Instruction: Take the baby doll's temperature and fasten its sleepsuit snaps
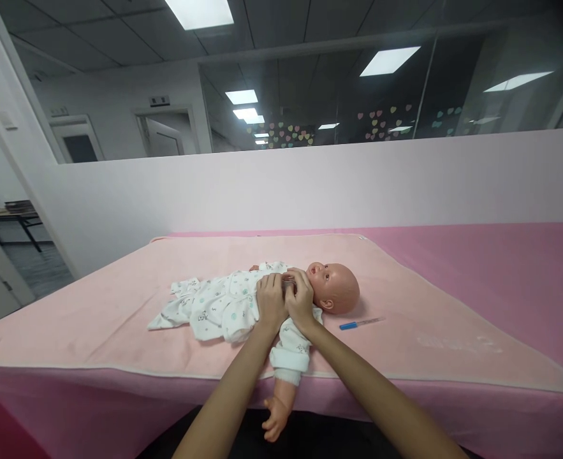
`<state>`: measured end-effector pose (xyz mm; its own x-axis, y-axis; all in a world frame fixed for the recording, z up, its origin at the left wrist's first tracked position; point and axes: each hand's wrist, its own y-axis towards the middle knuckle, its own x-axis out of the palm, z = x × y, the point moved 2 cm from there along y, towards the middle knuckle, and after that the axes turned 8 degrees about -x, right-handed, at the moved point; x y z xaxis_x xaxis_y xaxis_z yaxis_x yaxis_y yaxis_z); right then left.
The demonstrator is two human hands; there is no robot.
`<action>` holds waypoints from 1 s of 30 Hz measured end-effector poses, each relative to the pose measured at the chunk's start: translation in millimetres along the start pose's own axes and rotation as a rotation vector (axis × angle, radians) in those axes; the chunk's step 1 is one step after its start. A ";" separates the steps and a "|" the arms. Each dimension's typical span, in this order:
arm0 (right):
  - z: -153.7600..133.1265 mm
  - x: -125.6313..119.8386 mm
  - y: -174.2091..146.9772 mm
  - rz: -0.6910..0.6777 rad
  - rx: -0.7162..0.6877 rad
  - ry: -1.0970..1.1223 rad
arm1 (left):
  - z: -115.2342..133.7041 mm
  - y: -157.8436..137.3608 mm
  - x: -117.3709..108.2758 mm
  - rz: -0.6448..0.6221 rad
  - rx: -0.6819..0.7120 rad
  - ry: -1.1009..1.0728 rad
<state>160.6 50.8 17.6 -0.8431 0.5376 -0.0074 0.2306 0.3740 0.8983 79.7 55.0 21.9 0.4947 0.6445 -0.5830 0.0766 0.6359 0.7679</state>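
Note:
A baby doll (333, 290) lies on its back with its head to the right. It wears a white patterned outfit (226, 303). At the upper chest, just below the doll's chin, my left hand (271, 298) has its fingers bent over the front of the shirt. Close on its right, my right hand (301, 296) curls its fingers on the cloth near the collar. Between the hands a small brownish patch shows, too small to make out. The doll's near arm (285, 392) hangs over the table edge under my forearms.
Right of the doll's head lies a blue-ended clear thermometer (358, 324). A peach blanket (94, 312) covers the pink-draped table (515, 274). A white low wall (310, 191) with glass above stands behind it. A doorway opens at the left.

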 end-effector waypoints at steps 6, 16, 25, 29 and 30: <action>2.3 2.2 -1.3 0.004 -0.023 -0.043 | -1.8 1.3 3.2 0.027 0.004 0.020; -2.9 0.4 0.7 0.001 -0.032 -0.027 | -0.5 -0.3 2.0 0.059 0.053 -0.054; -2.2 1.7 4.5 -0.057 -0.008 0.014 | -6.7 -0.1 4.2 0.073 -0.161 -0.244; -0.4 1.5 7.2 -0.107 -0.043 0.056 | -8.4 0.3 5.5 0.055 -0.238 -0.301; 0.5 1.4 7.2 -0.123 -0.054 0.064 | -8.7 0.3 5.7 0.052 -0.251 -0.312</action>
<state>161.3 54.6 23.8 -0.8929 0.4406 -0.0926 0.0984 0.3917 0.9148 75.0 62.6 16.4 0.7343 0.5432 -0.4071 -0.1500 0.7147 0.6832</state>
